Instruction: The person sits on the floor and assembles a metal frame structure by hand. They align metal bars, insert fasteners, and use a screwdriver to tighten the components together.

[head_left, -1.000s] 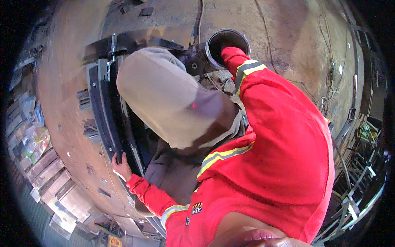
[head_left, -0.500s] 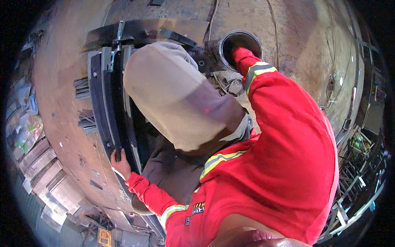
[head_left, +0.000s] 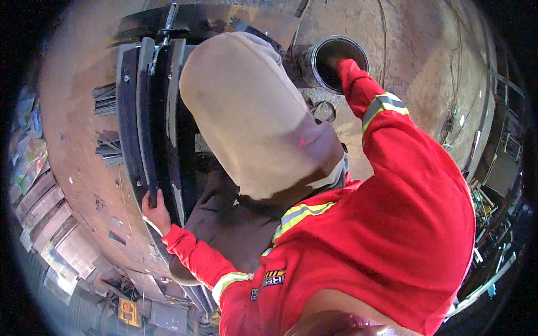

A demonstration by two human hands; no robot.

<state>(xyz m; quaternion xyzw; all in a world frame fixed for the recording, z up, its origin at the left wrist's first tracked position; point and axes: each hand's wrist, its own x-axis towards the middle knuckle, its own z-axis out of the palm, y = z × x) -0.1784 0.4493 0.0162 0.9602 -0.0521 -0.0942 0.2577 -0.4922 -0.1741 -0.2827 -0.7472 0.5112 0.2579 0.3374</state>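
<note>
Long dark metal bars lie side by side in a slightly curved row at the left. My left hand rests at their near end, thumb and fingers closed round the end of one narrow bar. On the far right side, a round metal can has its mouth towards me. My right sleeve reaches into that can, so the hand is hidden in its dark inside. Across the far end of the bars stands a metal clamp or rod.
My bent knee in tan trousers fills the space between the bars and the can. Small stacks of flat metal strips lie left of the bars. Cables run over the rusty floor; scrap metal is heaped at the right.
The view has shifted, so the bars sit higher in the picture and the can further right. My left hand stays at the bar's end, and my right arm still reaches into the can.
</note>
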